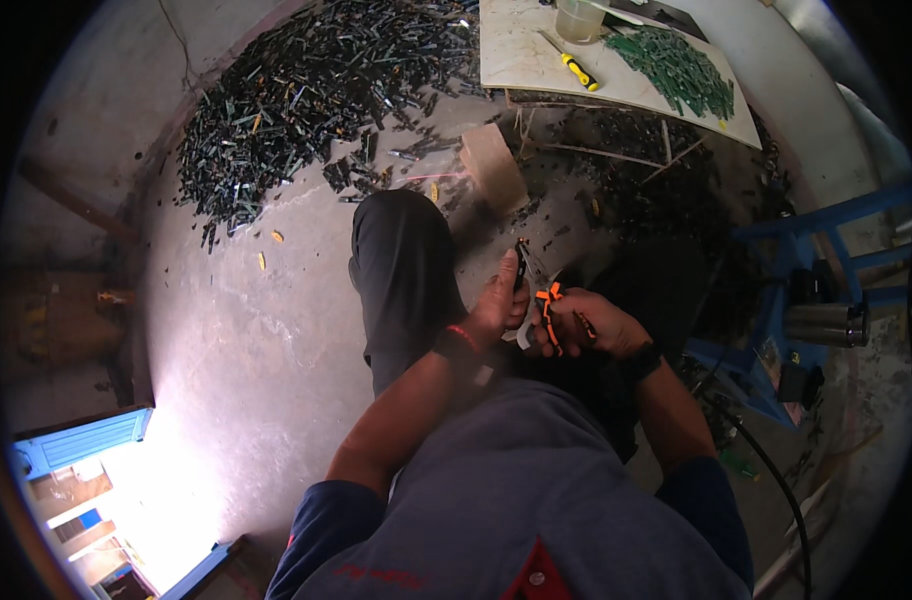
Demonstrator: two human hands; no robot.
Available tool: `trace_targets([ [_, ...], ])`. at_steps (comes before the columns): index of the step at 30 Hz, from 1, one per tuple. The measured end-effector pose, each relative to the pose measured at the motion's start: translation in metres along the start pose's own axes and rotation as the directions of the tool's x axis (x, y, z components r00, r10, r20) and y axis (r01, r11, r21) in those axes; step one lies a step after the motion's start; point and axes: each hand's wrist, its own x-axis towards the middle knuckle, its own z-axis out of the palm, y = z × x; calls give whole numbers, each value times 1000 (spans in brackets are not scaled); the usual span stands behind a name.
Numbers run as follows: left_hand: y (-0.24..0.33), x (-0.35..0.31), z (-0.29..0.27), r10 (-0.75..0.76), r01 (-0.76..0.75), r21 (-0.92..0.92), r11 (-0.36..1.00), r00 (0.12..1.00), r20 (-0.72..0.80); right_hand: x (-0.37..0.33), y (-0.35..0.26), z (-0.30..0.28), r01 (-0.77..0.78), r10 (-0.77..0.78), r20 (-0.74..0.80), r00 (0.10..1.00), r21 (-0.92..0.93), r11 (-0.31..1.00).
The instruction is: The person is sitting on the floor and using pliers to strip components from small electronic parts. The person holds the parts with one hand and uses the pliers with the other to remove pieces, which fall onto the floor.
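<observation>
Over my lap, my left hand (498, 302) is closed with the thumb up around a small dark narrow piece (521, 262), whose upper end shows past the thumb. Close to its right, my right hand (601, 322) grips orange-and-black handled pliers (550, 312). The metal jaws point up toward the dark piece; whether they touch it I cannot tell. Beyond my knees a brown cardboard piece (494, 170) stands on the floor.
A large heap of dark strip-like pieces (306, 100) covers the floor at far left. The low white table (516, 70) at far right bears a yellow-and-black screwdriver (580, 72), green strips (676, 75) and a clear tub (579, 22). A blue stool (826, 225) stands at right, beside a black cable (776, 460).
</observation>
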Motion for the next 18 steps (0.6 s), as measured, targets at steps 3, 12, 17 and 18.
trace_targets([
  [3,0,-1,2,0,0,-1,1000,1000,-24,0,3,-4,-91,94,-79,992,41,995],
  [12,8,-13,10,67,-66,30,997,998,-21,-7,4,-9,-12,13,-49,999,14,1000],
  [17,6,-7,5,37,-37,12,999,999,-26,-9,-4,-5,-25,26,-23,999,7,1000],
  [18,7,-9,6,41,-40,26,999,999,-36,-9,-4,-5,-25,25,-25,999,8,1000],
])
